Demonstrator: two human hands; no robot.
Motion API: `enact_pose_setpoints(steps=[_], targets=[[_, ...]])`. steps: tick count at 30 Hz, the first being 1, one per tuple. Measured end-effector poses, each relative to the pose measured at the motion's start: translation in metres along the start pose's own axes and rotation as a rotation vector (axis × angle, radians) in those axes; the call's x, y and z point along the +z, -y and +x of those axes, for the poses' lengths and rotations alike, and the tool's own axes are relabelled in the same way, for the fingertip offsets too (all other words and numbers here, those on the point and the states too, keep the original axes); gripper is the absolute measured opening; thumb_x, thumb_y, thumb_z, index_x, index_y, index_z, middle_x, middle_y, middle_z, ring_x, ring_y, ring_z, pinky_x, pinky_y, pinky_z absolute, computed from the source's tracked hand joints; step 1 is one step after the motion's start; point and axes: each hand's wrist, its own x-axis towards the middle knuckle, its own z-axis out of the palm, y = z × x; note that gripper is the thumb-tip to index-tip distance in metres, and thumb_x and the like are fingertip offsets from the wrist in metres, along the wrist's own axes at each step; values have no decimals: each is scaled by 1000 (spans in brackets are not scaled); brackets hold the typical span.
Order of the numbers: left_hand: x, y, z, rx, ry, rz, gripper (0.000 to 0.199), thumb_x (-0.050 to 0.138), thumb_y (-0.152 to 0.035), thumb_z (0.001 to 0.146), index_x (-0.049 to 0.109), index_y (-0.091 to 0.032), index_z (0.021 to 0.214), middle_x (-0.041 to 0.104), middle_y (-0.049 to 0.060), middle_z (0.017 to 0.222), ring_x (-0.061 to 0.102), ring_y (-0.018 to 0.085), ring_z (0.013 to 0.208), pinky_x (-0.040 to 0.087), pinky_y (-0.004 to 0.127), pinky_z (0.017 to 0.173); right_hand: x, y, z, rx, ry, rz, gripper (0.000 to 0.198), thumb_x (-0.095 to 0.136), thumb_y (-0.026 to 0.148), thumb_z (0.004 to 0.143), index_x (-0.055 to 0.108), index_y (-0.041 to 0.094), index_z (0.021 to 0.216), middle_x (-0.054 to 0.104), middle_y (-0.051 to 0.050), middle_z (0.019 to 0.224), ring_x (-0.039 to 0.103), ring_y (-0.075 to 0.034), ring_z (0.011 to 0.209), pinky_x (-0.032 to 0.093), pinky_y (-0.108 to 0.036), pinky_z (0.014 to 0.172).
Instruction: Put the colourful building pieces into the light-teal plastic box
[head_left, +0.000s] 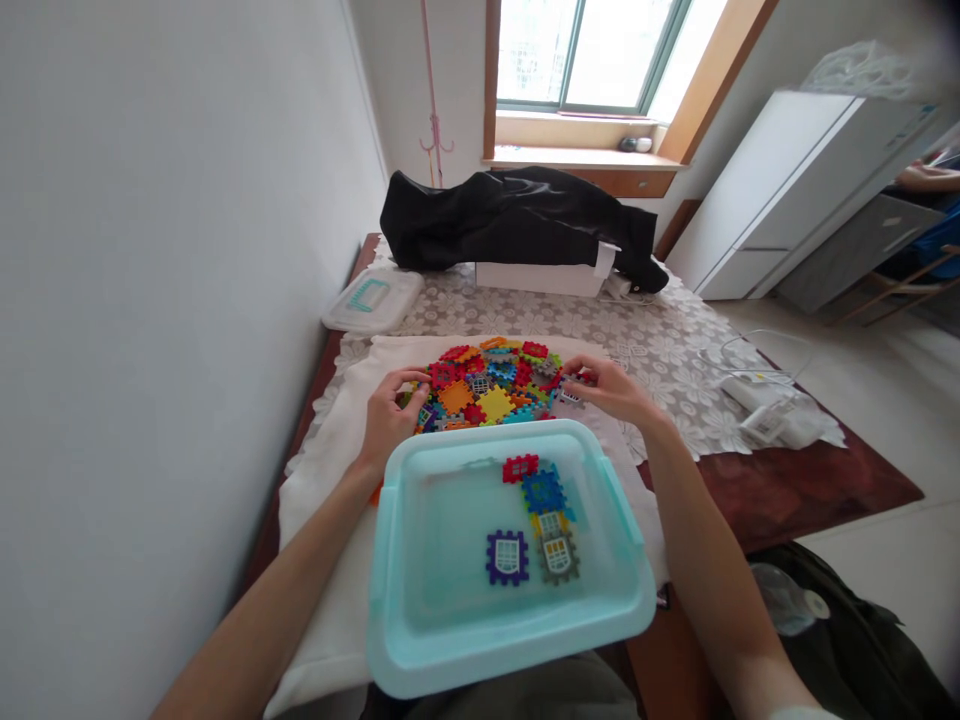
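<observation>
Left hand [394,405]: thumb and fingers narrowly parted at the heap's left edge; can't tell if anything is pinched. Right hand [604,385]: fingertips at a grey window piece [571,391] on the right edge; gripped or merely touched, unclear. Heap of toothed pieces [495,404] lies between, on white cloth [330,500]. Likely light, stiff plastic, hardly fragile (teeth may snag neighbours). Best pinched by opposite edges. Nearer the body: pale teal bin [397,665], purple window piece [508,557] lying flat inside.
</observation>
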Motion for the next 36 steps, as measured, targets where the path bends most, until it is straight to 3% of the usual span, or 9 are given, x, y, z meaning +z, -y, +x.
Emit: enact_pose_setpoints(steps=[3, 10, 15, 21, 25, 27, 30, 33, 36], targets=[[0, 1, -1, -1, -7, 2, 23, 74, -41, 97, 82, -22, 106, 80, 13, 132, 75, 30, 123, 60, 40, 93, -1, 3, -1, -16, -65, 133, 37, 86, 53, 87, 77, 22, 103, 72, -2, 91, 56, -15, 69, 45, -32, 65], [0, 0, 0, -4, -3, -7, 22, 73, -40, 97, 82, -22, 106, 80, 12, 132, 74, 31, 125, 60, 41, 94, 10, 29, -8, -158, -252, 722, 49, 95, 65, 78, 71, 31, 105, 68, -2, 99, 58, -17, 75, 54, -31, 65], [0, 2, -1, -5, 5, 2, 20, 72, -38, 98, 81, -22, 107, 79, 13, 134, 73, 31, 128, 59, 43, 100, 14, 43, -25, -286, -99, 795, 45, 101, 61, 75, 75, 31, 96, 64, -3, 89, 58, -20, 74, 55, -33, 64], [0, 7, -4, -14, -9, 34, 25, 72, -35, 100, 79, -23, 121, 75, 13, 144, 71, 32, 135, 58, 47, 108, -2, 51, -39, -511, 164, 627, 23, 98, 44, 88, 88, 35, 106, 74, -5, 83, 71, -25, 83, 63, -47, 98], [-1, 5, -4, -6, -4, 58, 24, 73, -35, 100, 79, -23, 119, 74, 14, 145, 70, 32, 136, 59, 47, 106, 2, 55, -38, -532, 331, 653, 35, 90, 54, 93, 90, 31, 119, 83, -12, 107, 75, -27, 89, 63, -42, 80], [-1, 4, -3, 3, 7, 69, 22, 72, -35, 100, 80, -23, 117, 74, 14, 145, 70, 32, 136, 59, 47, 107, 11, 54, -32, -488, 209, 743, 34, 86, 58, 95, 90, 30, 115, 83, -12, 108, 71, -23, 82, 57, -36, 68], [-2, 4, -2, 20, 21, 70, 21, 73, -37, 100, 80, -23, 113, 73, 14, 144, 70, 33, 137, 58, 50, 113, 25, 43, -18, -313, -142, 792, 27, 85, 57, 96, 87, 31, 102, 81, -6, 97, 63, -19, 72, 51, -32, 64], [-2, 6, -2, 28, 37, 75, 22, 72, -38, 100, 81, -22, 113, 72, 15, 148, 69, 33, 140, 56, 52, 119, 34, 16, 2, -103, -393, 539, 32, 85, 58, 93, 83, 27, 101, 79, -5, 92, 65, -19, 77, 53, -32, 69], [-2, 7, -2, 27, 63, 91, 26, 72, -39, 100, 81, -22, 117, 69, 16, 154, 66, 34, 146, 55, 53, 122, 38, -18, 17, 11, -477, 147, 44, 81, 61, 89, 82, 24, 110, 82, -11, 116, 71, -25, 88, 60, -40, 78]])
